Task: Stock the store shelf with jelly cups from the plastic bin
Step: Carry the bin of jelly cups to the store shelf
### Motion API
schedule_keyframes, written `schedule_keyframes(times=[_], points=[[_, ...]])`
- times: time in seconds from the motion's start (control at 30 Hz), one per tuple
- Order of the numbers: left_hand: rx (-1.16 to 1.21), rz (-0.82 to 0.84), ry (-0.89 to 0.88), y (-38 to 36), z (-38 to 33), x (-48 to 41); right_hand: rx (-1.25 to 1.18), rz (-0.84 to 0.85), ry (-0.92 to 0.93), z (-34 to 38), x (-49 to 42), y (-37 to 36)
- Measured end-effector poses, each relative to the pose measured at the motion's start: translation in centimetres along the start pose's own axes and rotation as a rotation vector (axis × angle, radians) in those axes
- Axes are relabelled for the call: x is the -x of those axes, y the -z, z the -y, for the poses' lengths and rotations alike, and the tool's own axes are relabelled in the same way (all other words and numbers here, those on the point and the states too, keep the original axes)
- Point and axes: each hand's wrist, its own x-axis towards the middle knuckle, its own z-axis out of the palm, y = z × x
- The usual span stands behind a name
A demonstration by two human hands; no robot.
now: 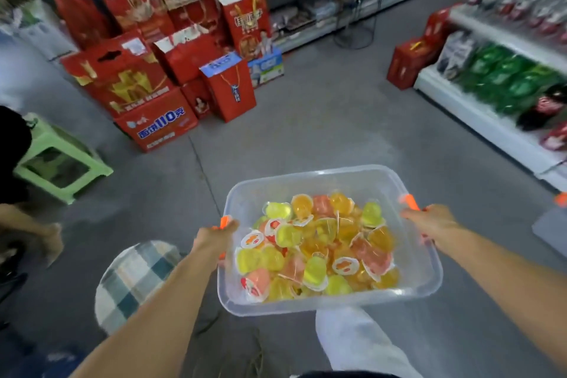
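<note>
Ahead on your left a stack of red cartons (132,83) stands on the grey floor (337,132), a red gift box with a blue top (230,89) just beside it. Nearer you on that side sit a pale green plastic stool (61,159) and a round stool with a checked cushion (135,279), with a person in dark clothing (12,144) at the far left edge. Farther down the aisle is a black wire stand (357,21), and to your right red boxes (409,61) stand near rows of green packets (506,77).

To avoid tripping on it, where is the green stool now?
In the head view, the green stool stands on the floor at the far left, beside the stacked red cartons and left of the plastic bin.
</note>
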Motion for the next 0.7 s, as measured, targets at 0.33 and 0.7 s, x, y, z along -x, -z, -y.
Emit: schedule_keyframes(times=[0.33, 0.7], points=[[0.005, 0.063, -0.058, -6.7, -29.2, -13.6, -0.104, -0.056, -0.048, 20.5, -22.4, 5.3], [-0.053, 0.116, -0.159, -15.6, -62.3, -30.6, -0.128, -0.087, -0.109, 42.2, -49.0, 11.1]])
